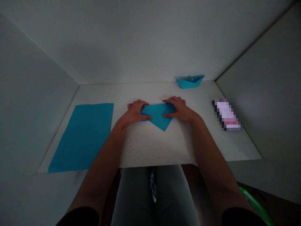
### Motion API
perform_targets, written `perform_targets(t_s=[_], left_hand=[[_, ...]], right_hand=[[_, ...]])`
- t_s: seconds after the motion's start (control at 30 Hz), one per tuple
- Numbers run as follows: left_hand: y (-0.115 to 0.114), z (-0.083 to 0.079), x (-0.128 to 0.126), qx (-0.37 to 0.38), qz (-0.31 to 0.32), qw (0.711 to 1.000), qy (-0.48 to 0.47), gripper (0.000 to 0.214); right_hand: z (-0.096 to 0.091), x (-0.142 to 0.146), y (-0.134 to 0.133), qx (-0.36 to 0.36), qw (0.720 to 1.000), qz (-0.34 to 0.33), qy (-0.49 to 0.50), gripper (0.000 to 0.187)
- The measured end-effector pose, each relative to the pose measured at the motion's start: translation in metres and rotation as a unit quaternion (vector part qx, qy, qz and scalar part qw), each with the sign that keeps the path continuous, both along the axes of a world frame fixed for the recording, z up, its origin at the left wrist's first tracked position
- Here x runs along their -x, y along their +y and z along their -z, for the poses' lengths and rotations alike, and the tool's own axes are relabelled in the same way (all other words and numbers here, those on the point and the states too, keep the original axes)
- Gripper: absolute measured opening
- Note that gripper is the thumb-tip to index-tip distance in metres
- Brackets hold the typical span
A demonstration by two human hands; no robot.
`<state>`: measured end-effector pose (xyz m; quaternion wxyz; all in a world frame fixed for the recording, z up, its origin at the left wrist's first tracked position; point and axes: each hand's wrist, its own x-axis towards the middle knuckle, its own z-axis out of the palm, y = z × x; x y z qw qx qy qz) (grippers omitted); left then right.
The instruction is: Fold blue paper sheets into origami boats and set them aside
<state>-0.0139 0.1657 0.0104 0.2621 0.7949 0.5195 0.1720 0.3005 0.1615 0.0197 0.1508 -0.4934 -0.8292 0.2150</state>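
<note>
Looking down over a white worktop (152,147), speckled near the front edge, with pale walls close on both sides. Right in the middle of the frame, a folded piece of teal-blue paper (158,114), flat on the worktop, kind of a wide triangle with its tip pointing toward the near edge. Left hand (136,111) spread flat against the paper's left side, thumb (147,117) lying across the paper. Right hand (177,108) pretty much the same on the other side, fingers (170,99) spread over the right corner. No pinching on either side, just two open hands resting on the paper, palms mostly off it.

Over on the left of the frame, a big flat sheet of the same blue paper (81,138), just beside the left forearm (105,163). Upper right, up by the back wall, a small blue paper boat (190,82). Farther right, near the worktop's edge, a pixelated rectangular thing (227,115), too blurred to say for sure what it is. Below the front edge, grey trousers (152,197), plus a curved bright green something (256,205) in the bottom right corner, no clue what.
</note>
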Motion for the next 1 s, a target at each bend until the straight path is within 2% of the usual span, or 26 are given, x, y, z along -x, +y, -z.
perform_targets(t_s=[0.17,0.27,0.37,0.43,0.53,0.63,0.77,1.0], left_hand=[[0.002,-0.002,0.000,-0.005,0.026,0.999,-0.035,0.051],[0.004,-0.002,0.004,0.014,0.046,0.996,-0.080,0.034],[0.005,-0.002,0.009,0.048,0.035,0.991,-0.118,0.027],[0.005,-0.003,0.010,0.050,0.021,0.988,-0.142,0.027],[0.004,-0.003,0.009,0.074,0.001,0.979,-0.188,0.028],[0.006,-0.001,0.009,0.117,-0.007,0.959,-0.256,0.034],[0.013,0.003,0.017,0.113,0.004,0.940,-0.321,0.040],[0.014,0.002,0.022,0.173,0.016,0.924,-0.341,0.056]], right_hand=[[0.003,0.000,0.002,-0.015,1.000,0.009,-0.008,0.081],[0.005,0.000,0.003,-0.027,1.000,0.015,-0.005,0.066],[0.006,-0.001,0.004,-0.035,0.999,0.006,0.005,0.046],[0.007,-0.002,0.005,-0.036,0.999,-0.003,0.007,0.034],[0.010,-0.003,0.007,-0.038,0.999,0.004,0.013,0.028],[0.013,-0.004,0.009,-0.048,0.998,0.024,0.021,0.028],[0.015,-0.006,0.011,-0.054,0.997,0.043,0.016,0.032],[0.016,-0.007,0.011,-0.055,0.997,0.049,0.023,0.037]])
